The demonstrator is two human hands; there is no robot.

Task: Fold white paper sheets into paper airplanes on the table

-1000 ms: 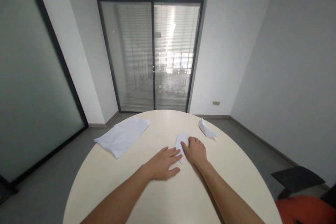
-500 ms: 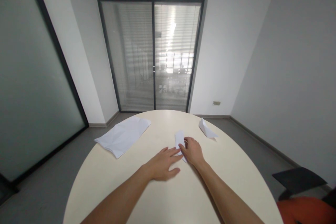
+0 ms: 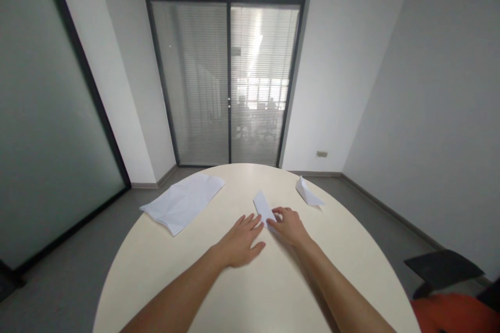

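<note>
A narrow strip of folded white paper lies slantwise in the middle of the table, its near end partly hidden by my hands. My left hand rests flat with the fingers spread, its fingertips at the strip's left edge near the lower end. On the other side, my right hand has thumb and fingers curled onto the strip's right edge, holding it between them.
The round cream table bears a large creased white sheet at the left and a small folded paper piece standing partly up at the back right. A chair with a red seat stands at the lower right.
The paper strip has turned, its far end swinging to the left. My left hand has shifted slightly left and its fingers no longer reach across the strip; my right hand stays at its right edge.
</note>
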